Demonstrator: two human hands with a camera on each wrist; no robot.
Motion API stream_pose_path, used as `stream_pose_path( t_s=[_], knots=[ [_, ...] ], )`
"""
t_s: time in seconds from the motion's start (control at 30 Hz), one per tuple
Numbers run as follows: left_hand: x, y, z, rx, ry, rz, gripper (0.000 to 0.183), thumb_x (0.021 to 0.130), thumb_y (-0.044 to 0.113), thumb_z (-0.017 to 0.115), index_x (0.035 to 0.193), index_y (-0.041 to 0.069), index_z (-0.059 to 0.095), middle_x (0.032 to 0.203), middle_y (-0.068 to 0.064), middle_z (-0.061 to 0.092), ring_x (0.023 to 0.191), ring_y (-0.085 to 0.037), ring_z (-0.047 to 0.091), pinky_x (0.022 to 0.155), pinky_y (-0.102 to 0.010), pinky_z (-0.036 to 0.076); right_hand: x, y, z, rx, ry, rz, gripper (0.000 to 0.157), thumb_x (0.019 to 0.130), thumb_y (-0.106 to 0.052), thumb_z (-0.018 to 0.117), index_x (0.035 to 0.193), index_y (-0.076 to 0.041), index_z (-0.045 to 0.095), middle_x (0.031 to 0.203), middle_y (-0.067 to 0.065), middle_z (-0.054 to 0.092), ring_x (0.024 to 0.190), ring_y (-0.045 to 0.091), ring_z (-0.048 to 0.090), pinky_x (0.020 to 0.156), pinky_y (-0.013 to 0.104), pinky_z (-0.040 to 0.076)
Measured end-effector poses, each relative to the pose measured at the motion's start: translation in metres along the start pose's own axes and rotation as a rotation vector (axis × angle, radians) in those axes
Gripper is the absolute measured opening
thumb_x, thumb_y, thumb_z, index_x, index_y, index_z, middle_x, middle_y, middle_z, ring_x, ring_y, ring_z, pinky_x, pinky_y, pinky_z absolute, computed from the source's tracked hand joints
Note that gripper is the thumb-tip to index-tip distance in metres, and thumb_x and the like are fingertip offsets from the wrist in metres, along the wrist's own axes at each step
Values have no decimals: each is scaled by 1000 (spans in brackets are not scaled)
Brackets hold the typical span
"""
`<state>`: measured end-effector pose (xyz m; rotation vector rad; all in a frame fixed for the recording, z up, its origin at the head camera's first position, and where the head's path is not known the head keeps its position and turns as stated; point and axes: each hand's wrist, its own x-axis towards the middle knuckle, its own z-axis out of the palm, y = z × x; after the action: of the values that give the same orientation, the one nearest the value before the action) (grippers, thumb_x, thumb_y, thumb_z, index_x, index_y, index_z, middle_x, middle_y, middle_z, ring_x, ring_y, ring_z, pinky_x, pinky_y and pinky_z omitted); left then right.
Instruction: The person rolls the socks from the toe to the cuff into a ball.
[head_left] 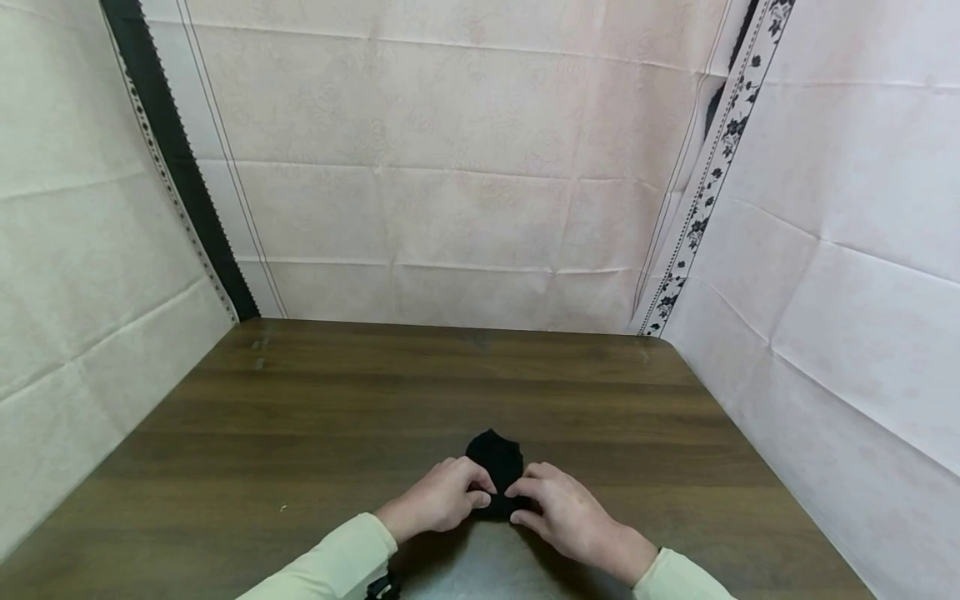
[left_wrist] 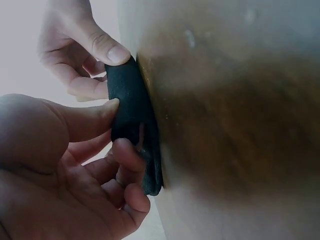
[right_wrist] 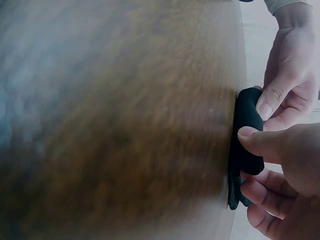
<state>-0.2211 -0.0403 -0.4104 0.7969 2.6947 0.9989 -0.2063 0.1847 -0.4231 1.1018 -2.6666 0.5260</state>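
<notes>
A piece of soft black cloth (head_left: pixel 495 454) lies on the wooden table, its far part flat and its near edge turned up into a roll. My left hand (head_left: pixel 450 493) pinches the left end of that roll between thumb and fingers. At the right end, my right hand (head_left: pixel 562 510) grips it the same way, thumb on the near side. Seen in the left wrist view, the rolled cloth (left_wrist: pixel 131 95) is thick and smooth, with loose layers hanging out at one end. The right wrist view shows both thumbs pressing the roll (right_wrist: pixel 247 115), with fingertips partly hidden behind it.
The brown wooden table (head_left: pixel 375 392) stretches away beyond the hands. Pale patterned fabric (head_left: pixel 450 167) hangs along its back and both sides, with a dark strip (head_left: pixel 187 167) at the left corner. A tiny light speck (head_left: pixel 282 507) lies left of the left hand.
</notes>
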Motion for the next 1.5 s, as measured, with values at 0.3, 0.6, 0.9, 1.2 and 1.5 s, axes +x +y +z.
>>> stream_pose_path(
  t_s=[0.3, 0.6, 0.9, 1.2, 1.5],
  knots=[
    [-3, 3, 2, -12, 44, -14, 9, 90, 13, 76, 98, 14, 74, 83, 10, 59, 73, -6, 53, 69, -29, 47, -1, 0, -1, -25, -22, -19, 16, 94, -18, 73, 109, -13, 74, 97, -7, 59, 86, 5, 53, 74, 23, 49],
    [-5, 3, 4, 82, 86, -3, 22, 79, 19, 87, 97, 18, 74, 86, 8, 57, 78, -8, 51, 70, -31, 45, -4, 1, -1, -54, -11, -38, 15, 97, -15, 68, 110, -11, 74, 90, -10, 53, 81, 5, 49, 71, 23, 47],
    [-4, 2, 2, 129, 67, -12, 21, 80, 21, 87, 97, 19, 74, 85, 10, 58, 76, -6, 52, 70, -31, 46, -2, 1, -1, -19, -15, -16, 14, 99, -14, 65, 110, -11, 73, 87, -12, 50, 79, 4, 46, 69, 22, 45],
    [-6, -1, 0, 101, 61, -3, 13, 86, 19, 81, 97, 18, 76, 88, 9, 65, 80, -7, 58, 74, -33, 49, -1, 2, -1, 18, -15, 0, 15, 97, -22, 69, 109, -15, 75, 93, -10, 57, 82, 4, 50, 72, 25, 48],
    [-7, -3, -3, 78, 37, 0, 8, 91, 18, 75, 98, 17, 77, 97, 6, 71, 91, -11, 63, 81, -37, 51, -1, 3, 1, 15, 23, -17, 25, 88, -22, 80, 110, -15, 73, 97, -5, 60, 80, 4, 48, 69, 23, 47]
  ],
)
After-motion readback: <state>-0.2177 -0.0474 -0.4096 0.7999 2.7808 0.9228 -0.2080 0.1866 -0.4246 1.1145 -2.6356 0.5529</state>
